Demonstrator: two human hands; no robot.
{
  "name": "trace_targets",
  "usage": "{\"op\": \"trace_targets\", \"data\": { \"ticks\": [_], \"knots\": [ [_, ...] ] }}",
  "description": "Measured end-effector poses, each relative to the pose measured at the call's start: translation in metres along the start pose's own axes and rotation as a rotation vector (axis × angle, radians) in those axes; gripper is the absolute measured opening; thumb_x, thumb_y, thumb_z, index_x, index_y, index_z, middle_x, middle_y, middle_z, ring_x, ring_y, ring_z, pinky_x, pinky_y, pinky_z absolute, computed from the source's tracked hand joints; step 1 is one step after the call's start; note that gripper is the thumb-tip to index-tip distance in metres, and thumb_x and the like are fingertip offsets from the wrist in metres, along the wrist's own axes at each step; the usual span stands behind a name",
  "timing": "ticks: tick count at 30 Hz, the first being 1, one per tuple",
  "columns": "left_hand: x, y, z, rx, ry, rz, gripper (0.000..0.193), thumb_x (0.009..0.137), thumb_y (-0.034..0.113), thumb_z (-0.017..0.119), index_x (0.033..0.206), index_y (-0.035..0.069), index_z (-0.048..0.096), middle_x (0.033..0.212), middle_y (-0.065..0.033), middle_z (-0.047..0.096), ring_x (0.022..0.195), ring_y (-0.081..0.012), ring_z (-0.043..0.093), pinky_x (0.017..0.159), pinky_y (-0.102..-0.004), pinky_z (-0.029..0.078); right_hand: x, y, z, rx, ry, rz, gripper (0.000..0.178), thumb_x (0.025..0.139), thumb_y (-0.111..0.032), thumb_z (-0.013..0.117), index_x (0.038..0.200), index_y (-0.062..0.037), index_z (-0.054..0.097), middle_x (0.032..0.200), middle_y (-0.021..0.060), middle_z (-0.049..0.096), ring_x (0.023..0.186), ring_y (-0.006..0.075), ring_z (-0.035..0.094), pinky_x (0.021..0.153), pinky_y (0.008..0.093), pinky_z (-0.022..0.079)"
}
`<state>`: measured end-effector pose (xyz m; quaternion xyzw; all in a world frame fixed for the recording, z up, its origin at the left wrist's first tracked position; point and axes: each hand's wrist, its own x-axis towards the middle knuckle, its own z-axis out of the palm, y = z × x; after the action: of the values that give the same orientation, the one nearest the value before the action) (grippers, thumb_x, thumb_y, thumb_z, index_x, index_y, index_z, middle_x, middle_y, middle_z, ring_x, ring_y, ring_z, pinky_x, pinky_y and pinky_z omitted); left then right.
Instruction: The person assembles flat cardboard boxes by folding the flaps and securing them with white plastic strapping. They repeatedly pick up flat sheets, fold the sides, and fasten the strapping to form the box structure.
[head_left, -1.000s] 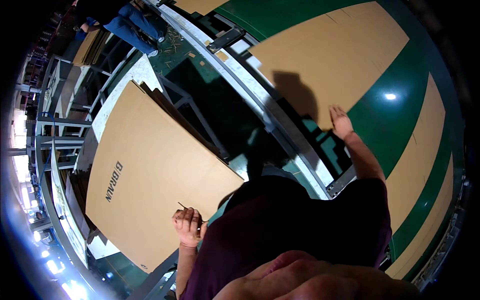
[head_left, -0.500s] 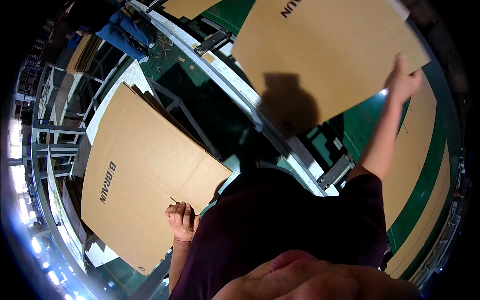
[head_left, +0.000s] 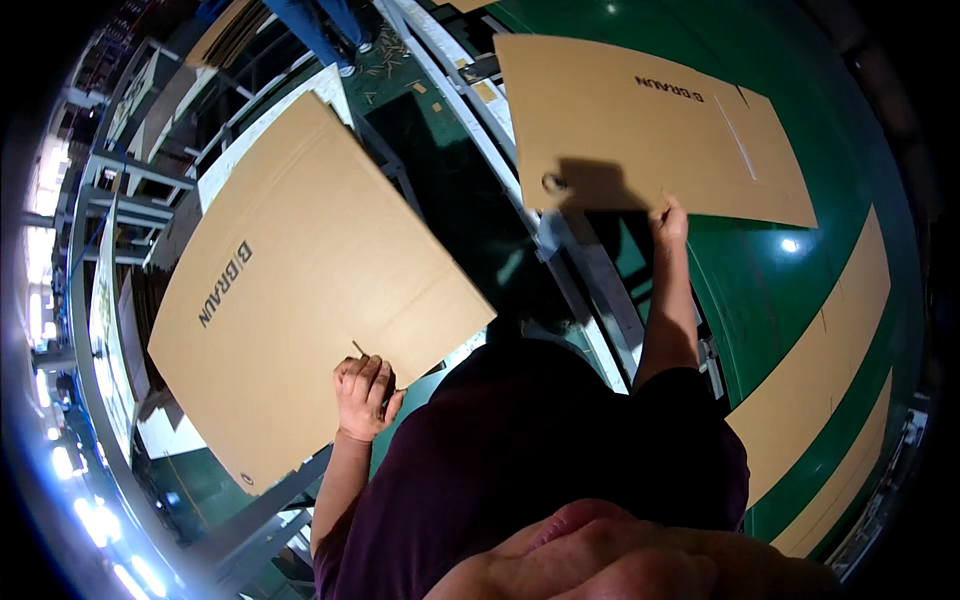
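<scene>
A large printed cardboard sheet (head_left: 330, 230) lies on a stack to my left. At its near edge, beside a short slot, my left hand (head_left: 364, 395) is closed with fingers curled over the cardboard; the thumb's grip beneath is partly hidden. Over the green conveyor belt on the right is a second printed cardboard sheet (head_left: 620, 125), with a slit near its far right end. My right hand (head_left: 669, 220) pinches this sheet by its near edge. Whether the sheet touches the belt all along I cannot tell.
Flat cardboard pieces (head_left: 830, 360) lie along the green belt (head_left: 765, 300) at right. A metal conveyor rail (head_left: 470, 125) runs between belt and stack. A person's legs in jeans (head_left: 310, 30) stand at the far left, near scraps on the floor and another cardboard stack (head_left: 228, 35).
My right hand has moved left with its cardboard sheet, which now appears flatter over the belt and fully in view. My left hand stays at the left sheet's edge. The view has shifted.
</scene>
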<state>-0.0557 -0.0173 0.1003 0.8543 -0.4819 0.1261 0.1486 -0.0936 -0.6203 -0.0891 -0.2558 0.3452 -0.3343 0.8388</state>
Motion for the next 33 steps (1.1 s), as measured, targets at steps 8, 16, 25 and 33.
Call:
{"op": "trace_targets", "data": {
  "ticks": [8,16,25,33],
  "knots": [
    [-0.01,-0.004,0.002,-0.028,0.041,0.009,0.045,0.074,0.029,0.069,0.108,0.001,0.061,0.111,-0.0135,0.057,0.102,-0.0309,0.053,0.089,-0.0466,0.04,-0.184,0.039,0.186,-0.37,-0.379,-0.407,0.031,0.084,-0.006,0.063,0.112,-0.0003,0.054,0.101,0.0073,0.059,0.089,0.018,0.06,0.072,0.0278,0.054],
    [-0.047,-0.005,0.048,0.305,-0.076,-0.097,0.044,0.082,0.03,0.057,0.118,0.006,0.056,0.117,-0.0131,0.055,0.113,-0.0298,0.05,0.1,-0.0434,0.037,-0.491,0.198,0.255,-0.22,-0.755,0.084,0.029,0.088,-0.018,0.064,0.105,0.0022,0.052,0.092,0.0099,0.059,0.079,0.0172,0.062,0.069,0.0309,0.052],
    [-0.091,0.021,0.035,0.083,0.107,-0.039,0.04,0.088,0.029,0.05,0.121,0.008,0.056,0.119,-0.011,0.058,0.104,-0.0277,0.059,0.081,-0.0386,0.05,-0.576,0.329,0.226,-0.503,-1.047,1.496,0.045,0.097,-0.034,0.045,0.106,0.0078,0.058,0.105,0.0227,0.062,0.088,0.0274,0.065,0.081,0.0403,0.053],
    [-0.147,0.038,-0.082,-0.714,-0.327,-0.604,0.027,0.084,0.009,0.061,0.111,0.003,0.061,0.096,-0.0139,0.065,0.082,-0.0176,0.063,0.069,-0.0301,0.05,-0.499,0.171,0.247,-0.59,-1.961,0.941,0.045,0.095,-0.031,0.052,0.123,0.0041,0.052,0.106,0.0162,0.064,0.097,0.0233,0.062,0.084,0.0345,0.05]
  ]
}}
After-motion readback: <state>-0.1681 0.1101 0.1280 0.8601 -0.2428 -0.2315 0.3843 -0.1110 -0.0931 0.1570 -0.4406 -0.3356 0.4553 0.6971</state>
